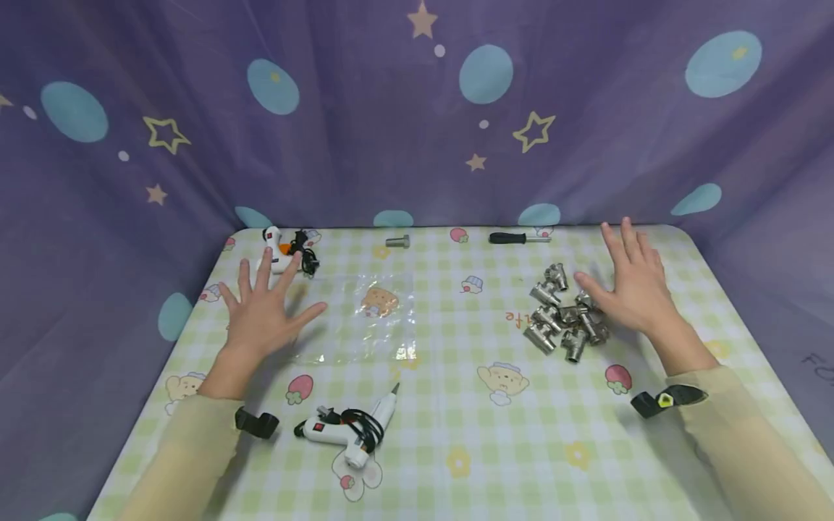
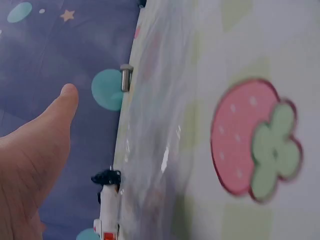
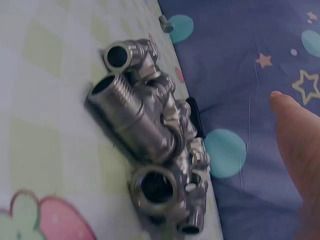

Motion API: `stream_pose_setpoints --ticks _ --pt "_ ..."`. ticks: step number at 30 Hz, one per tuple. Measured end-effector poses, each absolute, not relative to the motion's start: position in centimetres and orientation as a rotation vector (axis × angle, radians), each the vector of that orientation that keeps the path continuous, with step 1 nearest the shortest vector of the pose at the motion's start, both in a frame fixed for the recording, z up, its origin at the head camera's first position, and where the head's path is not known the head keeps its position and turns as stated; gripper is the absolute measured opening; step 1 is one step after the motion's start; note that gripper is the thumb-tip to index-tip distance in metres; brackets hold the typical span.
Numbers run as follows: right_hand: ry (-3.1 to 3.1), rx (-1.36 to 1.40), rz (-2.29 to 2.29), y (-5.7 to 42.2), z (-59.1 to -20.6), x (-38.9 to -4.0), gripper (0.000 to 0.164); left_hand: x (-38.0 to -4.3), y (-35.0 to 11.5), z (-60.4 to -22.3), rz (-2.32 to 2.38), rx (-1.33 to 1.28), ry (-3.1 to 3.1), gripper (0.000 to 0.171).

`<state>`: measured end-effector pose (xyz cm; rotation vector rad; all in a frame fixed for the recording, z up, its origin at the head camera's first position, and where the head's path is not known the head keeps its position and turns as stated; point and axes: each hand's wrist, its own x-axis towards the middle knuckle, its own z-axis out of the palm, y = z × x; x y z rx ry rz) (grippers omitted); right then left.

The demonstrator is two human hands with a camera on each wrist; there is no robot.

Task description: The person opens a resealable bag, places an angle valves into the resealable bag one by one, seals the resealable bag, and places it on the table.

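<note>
My left hand hovers with spread fingers over the left part of the table, holding nothing. Beside it lies a clear plastic bag, flat on the cloth. Partly behind its fingertips is a white glue gun with a coiled black cord. My right hand is held over the right side, fingers extended, nothing in it. Just left of it sits a pile of metal tee pipe fittings, which the right wrist view shows close up as threaded silver fittings. The left wrist view shows the thumb apart from the bag.
A second white glue gun, cord wrapped round it, lies near the front left. Toward the back edge are a metal bolt and a black-handled screwdriver. A purple curtain stands behind the checked tablecloth.
</note>
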<state>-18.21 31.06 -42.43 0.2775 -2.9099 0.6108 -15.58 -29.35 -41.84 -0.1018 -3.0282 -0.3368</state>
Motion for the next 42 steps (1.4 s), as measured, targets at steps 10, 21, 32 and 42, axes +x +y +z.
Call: stream_pose_setpoints --ticks 10,21,32,42 --pt "-2.905 0.406 0.707 28.0 -41.4 -18.8 0.092 -16.9 -26.0 -41.9 -0.356 -0.276 -2.967 0.094" --pt "-2.942 0.578 0.774 22.3 -41.0 -19.9 0.083 -18.0 -21.9 -42.0 -0.619 -0.394 -2.755 0.079" --pt "-2.885 0.762 0.839 16.5 -41.5 -20.0 0.077 -18.5 -18.0 -41.9 -0.803 -0.529 -2.824 0.07" --pt "-2.812 0.903 0.881 12.6 -42.7 -19.8 0.069 -18.3 -15.5 -42.5 -0.767 -0.538 -2.942 0.032"
